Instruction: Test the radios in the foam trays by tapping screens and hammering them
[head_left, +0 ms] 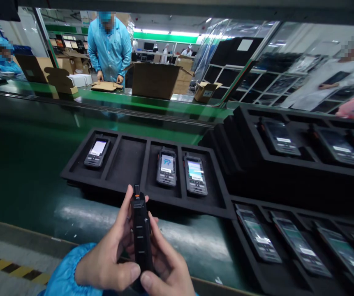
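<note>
Gowned workers (110,47) and foam trays (128,158) (black ones) suggest a factory

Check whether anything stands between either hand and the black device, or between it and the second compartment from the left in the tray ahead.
Nothing visible separates the left hand or right hand from the black device; both hold it. Between it and the second compartment, only the tray's near rim visibly stands.

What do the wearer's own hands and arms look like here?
Both the left hand and the right hand are bare, without gloves. The left sleeve is bright blue fabric, gathered into a puckered cuff at the wrist. Too little shows on the right to describe clothing there.
</note>
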Tool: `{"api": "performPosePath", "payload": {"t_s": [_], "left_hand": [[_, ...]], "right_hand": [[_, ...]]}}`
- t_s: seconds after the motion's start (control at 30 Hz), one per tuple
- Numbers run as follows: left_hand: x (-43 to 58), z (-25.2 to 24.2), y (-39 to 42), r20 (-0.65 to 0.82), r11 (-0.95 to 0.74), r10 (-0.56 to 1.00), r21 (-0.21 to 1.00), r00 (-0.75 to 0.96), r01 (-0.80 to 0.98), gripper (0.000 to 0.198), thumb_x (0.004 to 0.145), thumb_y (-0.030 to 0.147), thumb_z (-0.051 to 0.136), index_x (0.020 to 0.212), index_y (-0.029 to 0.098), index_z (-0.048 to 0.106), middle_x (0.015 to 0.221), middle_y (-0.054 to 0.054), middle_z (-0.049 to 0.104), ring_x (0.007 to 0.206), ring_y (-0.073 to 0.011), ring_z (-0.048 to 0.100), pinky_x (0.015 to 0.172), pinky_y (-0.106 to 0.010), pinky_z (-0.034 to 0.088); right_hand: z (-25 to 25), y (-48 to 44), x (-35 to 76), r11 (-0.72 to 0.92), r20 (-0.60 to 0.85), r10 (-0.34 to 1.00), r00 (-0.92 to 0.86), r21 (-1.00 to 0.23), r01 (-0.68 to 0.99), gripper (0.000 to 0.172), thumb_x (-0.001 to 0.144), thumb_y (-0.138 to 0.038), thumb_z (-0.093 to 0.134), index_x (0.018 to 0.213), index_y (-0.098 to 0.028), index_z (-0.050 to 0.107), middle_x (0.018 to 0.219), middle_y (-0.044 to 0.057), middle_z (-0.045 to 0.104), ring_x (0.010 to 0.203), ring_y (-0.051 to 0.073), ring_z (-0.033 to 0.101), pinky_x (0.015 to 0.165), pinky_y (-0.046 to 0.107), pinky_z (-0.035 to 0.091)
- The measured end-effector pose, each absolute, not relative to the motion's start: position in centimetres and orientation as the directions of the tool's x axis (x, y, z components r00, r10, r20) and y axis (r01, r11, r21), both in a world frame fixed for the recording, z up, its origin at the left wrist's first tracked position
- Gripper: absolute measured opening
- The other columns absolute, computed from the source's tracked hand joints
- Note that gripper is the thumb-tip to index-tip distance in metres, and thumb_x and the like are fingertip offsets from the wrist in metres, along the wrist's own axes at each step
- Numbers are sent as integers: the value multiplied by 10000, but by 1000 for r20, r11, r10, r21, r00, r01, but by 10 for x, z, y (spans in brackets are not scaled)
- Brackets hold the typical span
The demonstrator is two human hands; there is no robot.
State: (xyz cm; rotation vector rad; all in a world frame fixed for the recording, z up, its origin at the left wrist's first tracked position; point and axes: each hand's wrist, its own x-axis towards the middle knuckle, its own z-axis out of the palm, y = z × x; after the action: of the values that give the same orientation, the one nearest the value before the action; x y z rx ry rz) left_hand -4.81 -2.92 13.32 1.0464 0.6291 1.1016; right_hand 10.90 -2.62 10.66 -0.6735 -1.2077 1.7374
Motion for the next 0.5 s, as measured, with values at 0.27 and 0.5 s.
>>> {"api": "performPosePath", "payload": {"t_s": [0.27,0.5], "left_hand": [[-47,132,-30,44,123,931,897,363,-424,956,772,522,684,1418,529,-22,1556,24,133,1338,-305,332,1016,-455,394],[-40,132,-33,18,117,954,896,300,-428,968,781,465,693,1432,498,-22,1554,5,165,1346,-302,329,1065,-487,355]], "right_hand": [[114,-32,105,-138,-32,930,-367,-953,-268,818,719,-590,704,1397,-232,418,1372,79,521,1231,262,521,971,333,482],[111,-34,105,-104,2,944,-330,-948,-302,706,742,-512,725,1361,-290,467,1402,43,491,1221,237,533,943,282,493]]}}
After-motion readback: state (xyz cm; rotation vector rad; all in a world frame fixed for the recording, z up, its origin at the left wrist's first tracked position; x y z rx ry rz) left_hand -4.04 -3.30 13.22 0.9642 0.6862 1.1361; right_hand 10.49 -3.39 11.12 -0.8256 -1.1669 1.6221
